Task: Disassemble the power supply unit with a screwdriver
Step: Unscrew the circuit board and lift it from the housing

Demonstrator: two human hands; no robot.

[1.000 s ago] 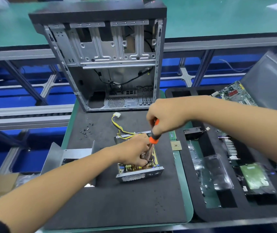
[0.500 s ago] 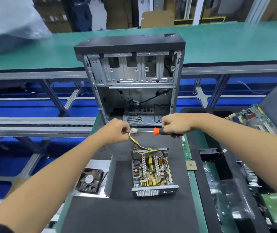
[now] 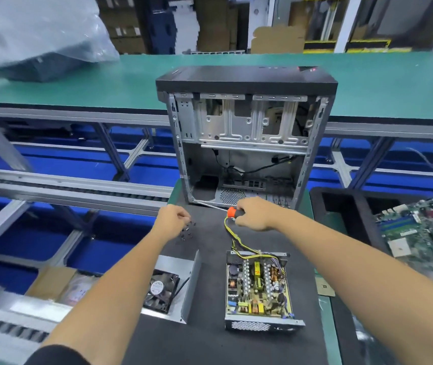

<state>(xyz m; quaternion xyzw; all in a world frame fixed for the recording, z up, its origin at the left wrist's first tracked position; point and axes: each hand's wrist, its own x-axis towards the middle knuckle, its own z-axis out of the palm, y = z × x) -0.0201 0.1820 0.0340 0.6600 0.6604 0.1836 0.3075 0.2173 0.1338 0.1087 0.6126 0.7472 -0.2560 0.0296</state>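
From the head camera, the power supply unit [image 3: 258, 291] sits on the dark foam mat [image 3: 210, 338], its cover off and the circuit board [image 3: 256, 285] bare to view, well in front of the open computer case [image 3: 244, 138]. The right hand [image 3: 256, 214] is clenched round the handle of the orange-collared screwdriver [image 3: 232, 212], just in front of the case's lower edge, with the shaft pointing left across the mat. The left hand [image 3: 172, 219] hangs over the heap of loose screws [image 3: 187, 231], left of the case's front corner, fingers curled downward; whether it pinches a screw cannot be told from here.

The removed metal cover [image 3: 181, 285] with its fan [image 3: 161, 289] lies left of the unit, nearer the viewer than the case. A yellow wire bundle [image 3: 236, 241] runs from the unit's far end up toward the right hand.

Now the handling. The steel tray looks stiff and fairly weighty for its size, so it should stay put under tool pressure, but a steadying grip belongs on the outer walls or the perforated front panel [image 3: 260, 325]. The board itself is the fragile part: coils, capacitors and heat-sink fins stand tall, and they would likely bend or snap if squeezed. The edges of the sheet metal may be sharp. The wires are soft and make a poor handle, since pulling would strain the solder joints. Off to the right of the case, a motherboard [image 3: 426, 238] rests in a black tray.
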